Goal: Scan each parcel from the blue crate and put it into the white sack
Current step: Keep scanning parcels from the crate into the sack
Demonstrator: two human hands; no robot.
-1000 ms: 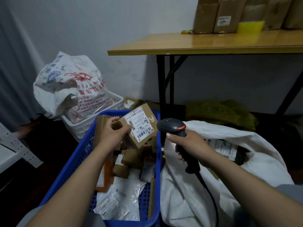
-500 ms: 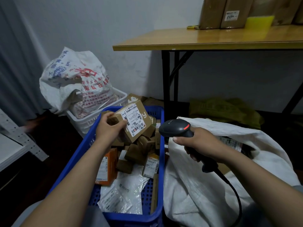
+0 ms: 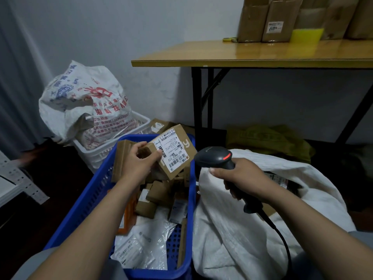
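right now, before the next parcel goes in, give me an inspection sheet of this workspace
surface: dark floor; wooden table behind.
job's things: cardboard parcel held over the blue crate, label facing the scanner, whose red light is lit; the crate holds more boxes and mailers; white sack open beside it.
clutter: printed sack in a white basket; green bag under the table; cardboard boxes on it.
hands: left hand grips the cardboard parcel; right hand grips the scanner.
cables: scanner cable trails over the white sack.
surroundings: pale wall; metal rack at left.
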